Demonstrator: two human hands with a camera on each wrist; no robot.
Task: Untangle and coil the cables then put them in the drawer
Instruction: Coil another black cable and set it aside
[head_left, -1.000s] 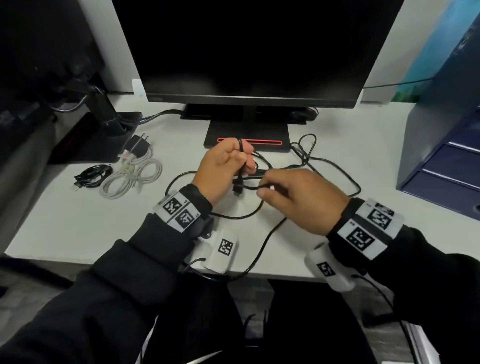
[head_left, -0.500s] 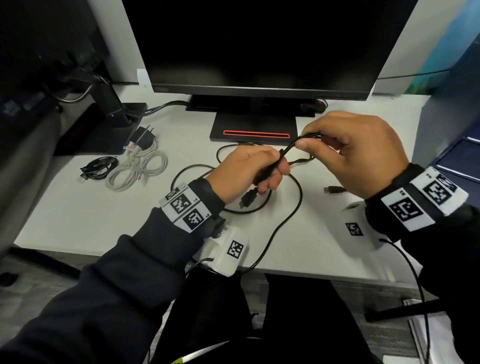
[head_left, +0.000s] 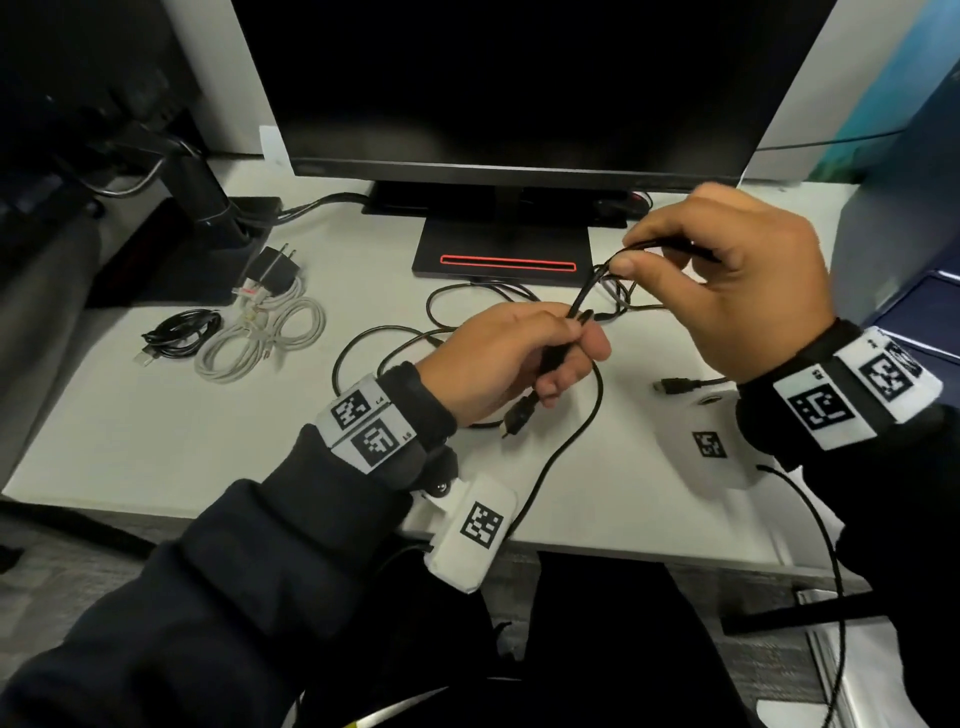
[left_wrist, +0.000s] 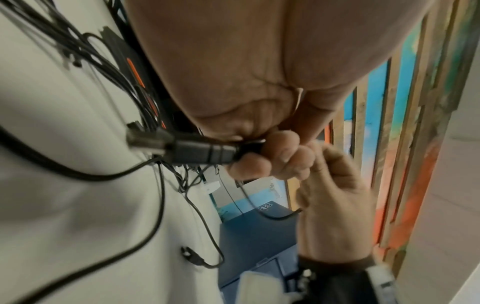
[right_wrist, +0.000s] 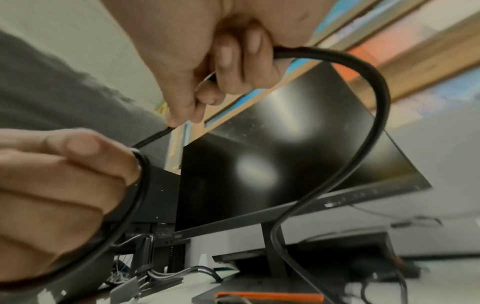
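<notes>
Since one second ago, the right hand (head_left: 727, 291) has risen from beside the left hand (head_left: 498, 364) to two o'clock of it, drawing the black cable (head_left: 582, 301) taut between them. Left fingers curl round the cable near its plug (head_left: 519, 415); right thumb and forefinger pinch it. Slack loops lie on the desk (head_left: 156, 441). At ten o'clock, coiled white cables (head_left: 260, 343); at twelve, the monitor (head_left: 519, 78).
</notes>
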